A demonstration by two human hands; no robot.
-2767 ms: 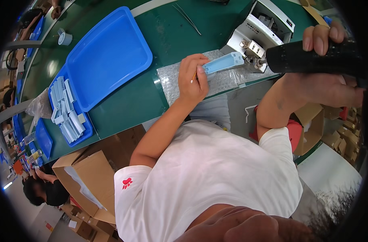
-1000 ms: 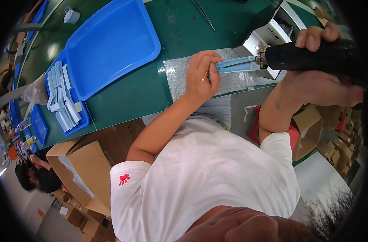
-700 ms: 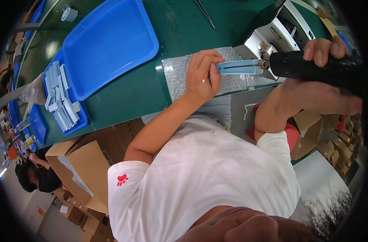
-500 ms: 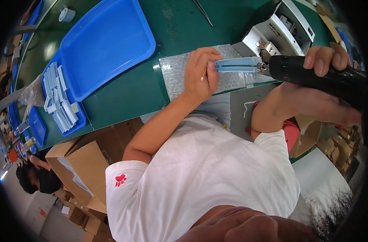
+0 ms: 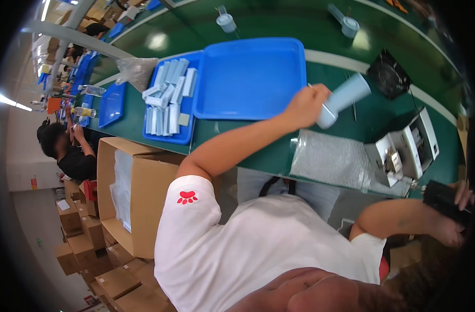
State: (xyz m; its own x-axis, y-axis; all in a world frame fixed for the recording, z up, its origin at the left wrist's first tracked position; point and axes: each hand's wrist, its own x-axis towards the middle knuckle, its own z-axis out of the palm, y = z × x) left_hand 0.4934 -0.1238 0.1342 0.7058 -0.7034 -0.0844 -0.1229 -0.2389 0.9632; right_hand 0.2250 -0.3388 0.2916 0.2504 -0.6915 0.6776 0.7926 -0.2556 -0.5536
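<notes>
Over the front of the green bench my left hand (image 5: 307,106) is closed around a pale-blue plastic casing (image 5: 350,94), which is smeared by motion. The casing slants up to the right, just beyond the large blue tray (image 5: 250,78). At the far right edge my right hand (image 5: 453,223) grips a black electric screwdriver (image 5: 439,200). Its fingers wrap over the body, partly lost in the dark rim. The screwdriver points left, near the white-and-black metal feeder machine (image 5: 427,138), and is apart from the casing.
A smaller blue tray (image 5: 189,122) holds several similar casings. Bubble wrap (image 5: 326,158) lies at the bench's front edge. Tweezers (image 5: 354,111), a black square device (image 5: 388,74) and two pale cups (image 5: 226,22) are farther back. Cardboard boxes (image 5: 144,208) and another person (image 5: 71,151) are at left.
My left hand has carried the casing leftward and away from the screwdriver bit. My right hand has drawn the screwdriver down and to the right. The whole view has swung left.
</notes>
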